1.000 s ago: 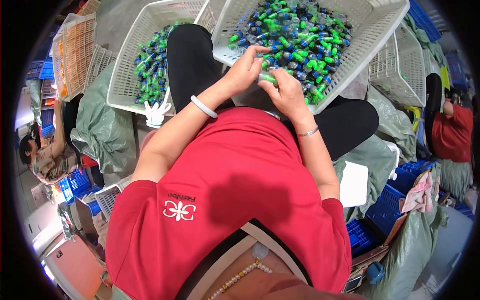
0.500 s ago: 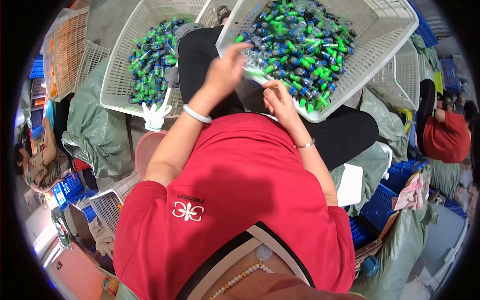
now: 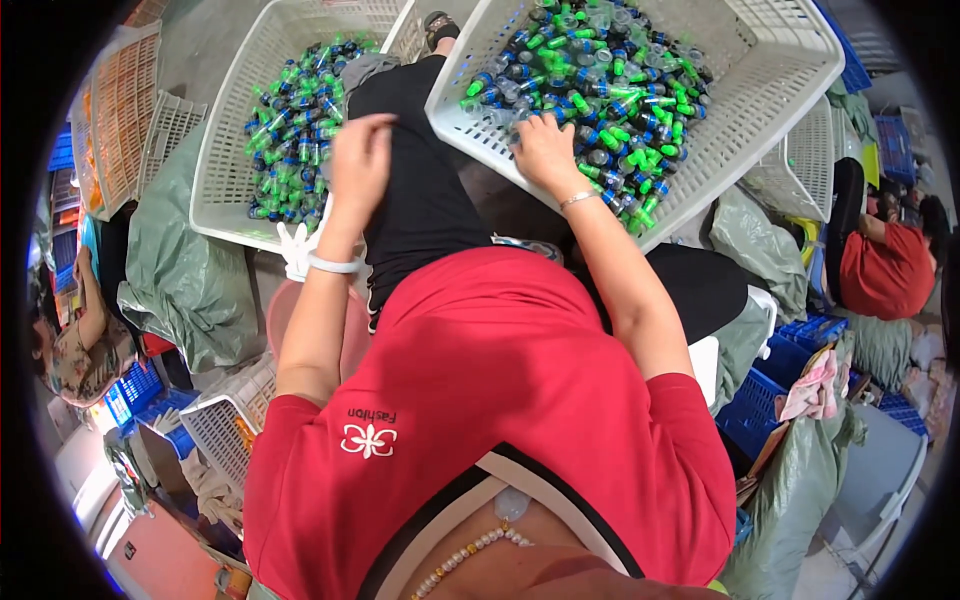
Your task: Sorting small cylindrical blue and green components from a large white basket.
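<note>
My left hand (image 3: 360,165) is over the right edge of the left white basket (image 3: 215,205), beside my knee. It is slightly blurred; thumb and forefinger stand apart, with nothing visible between them. Small bottle-like plastic pieces (image 3: 290,150), clear with green and blue parts, fill that basket. My right hand (image 3: 547,155) reaches over the near rim of the right white basket (image 3: 765,130). Its fingers are slightly apart and touch the similar pieces (image 3: 630,110) heaped there; the fingertips are partly hidden among them.
A white glove (image 3: 297,250) hangs at the left basket's near edge, above a pink stool (image 3: 345,335). Green sacks (image 3: 185,260) stand at left and right. Blue crates (image 3: 755,400) are at the right. Other people sit at far left and far right (image 3: 885,270).
My hands were close together before my lap. The left has moved left to the left basket; the right has moved forward into the right basket's pile.
</note>
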